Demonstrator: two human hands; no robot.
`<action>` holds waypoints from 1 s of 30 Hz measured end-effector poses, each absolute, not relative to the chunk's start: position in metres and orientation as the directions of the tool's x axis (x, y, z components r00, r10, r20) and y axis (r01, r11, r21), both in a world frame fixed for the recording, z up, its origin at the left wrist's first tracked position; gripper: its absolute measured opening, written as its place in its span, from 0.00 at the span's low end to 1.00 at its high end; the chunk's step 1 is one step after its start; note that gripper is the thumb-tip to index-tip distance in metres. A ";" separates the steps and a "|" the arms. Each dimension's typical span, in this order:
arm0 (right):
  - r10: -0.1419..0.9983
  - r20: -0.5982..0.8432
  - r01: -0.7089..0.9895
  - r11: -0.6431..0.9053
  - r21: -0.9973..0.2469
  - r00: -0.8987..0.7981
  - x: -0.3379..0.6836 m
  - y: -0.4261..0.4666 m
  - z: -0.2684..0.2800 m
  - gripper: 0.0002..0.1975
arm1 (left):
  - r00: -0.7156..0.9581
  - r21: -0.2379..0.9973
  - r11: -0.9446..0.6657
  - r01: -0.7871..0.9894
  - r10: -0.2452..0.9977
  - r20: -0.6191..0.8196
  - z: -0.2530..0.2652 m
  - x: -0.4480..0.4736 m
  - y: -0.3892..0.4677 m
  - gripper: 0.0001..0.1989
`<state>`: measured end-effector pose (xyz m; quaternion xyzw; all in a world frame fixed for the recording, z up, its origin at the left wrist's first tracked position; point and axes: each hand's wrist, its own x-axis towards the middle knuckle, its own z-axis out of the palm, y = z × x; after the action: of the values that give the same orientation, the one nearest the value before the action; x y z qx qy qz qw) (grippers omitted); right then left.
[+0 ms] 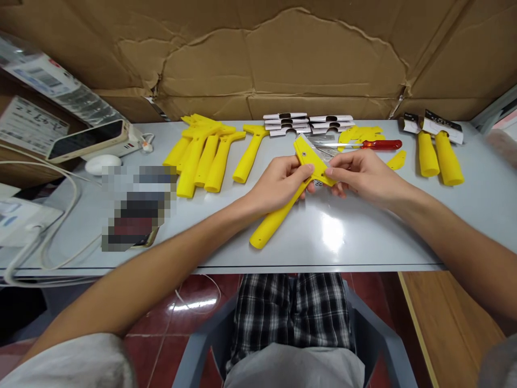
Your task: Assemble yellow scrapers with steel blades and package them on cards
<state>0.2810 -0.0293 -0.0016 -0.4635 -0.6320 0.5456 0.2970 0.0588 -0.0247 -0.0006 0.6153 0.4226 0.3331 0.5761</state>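
A yellow plastic scraper (278, 218) with a wide head and a long round handle is held over the table, its handle slanting down to the left. A thin metal blade edge shows along the top of its head, and a screw sits near one corner. My left hand (272, 183) is closed around the head, thumb on top. My right hand (365, 175) pinches the head's right corner; any small part between its fingertips is hidden. Several small nuts (318, 183) lie just under the head. Behind my right hand is a screwdriver (382, 145) with a red handle.
Several yellow scraper handles (194, 161) lie at back left. White-sleeved packs (286, 124), yellow flat pieces (361, 136) and two carded yellow-handled tools (449, 161) line the back. Cables, a power bank (115, 143) and a blurred-out phone (139, 210) lie left. Cardboard (283, 59) walls the rear.
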 end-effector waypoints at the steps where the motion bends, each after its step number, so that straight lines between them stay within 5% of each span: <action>1: 0.910 -0.129 0.254 -0.028 -0.967 -0.393 0.281 -0.029 -0.002 0.29 | 0.412 0.988 0.025 0.153 0.907 -0.087 0.000 0.059 -0.025 0.12; 10: 0.931 -0.141 0.219 -0.068 -0.973 -0.336 0.278 -0.029 -0.005 0.28 | 0.287 0.965 0.043 0.260 0.950 -0.120 0.008 0.059 -0.027 0.05; 30: 0.923 -0.144 0.244 -0.056 -0.968 -0.357 0.274 -0.035 0.000 0.29 | 0.358 0.970 -0.039 0.242 0.932 -0.052 0.004 0.060 -0.030 0.05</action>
<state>0.2739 -0.0346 0.0000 -0.4755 -0.6137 0.5496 0.3086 0.0599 -0.0297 0.0044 0.6397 0.4588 0.3323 0.5195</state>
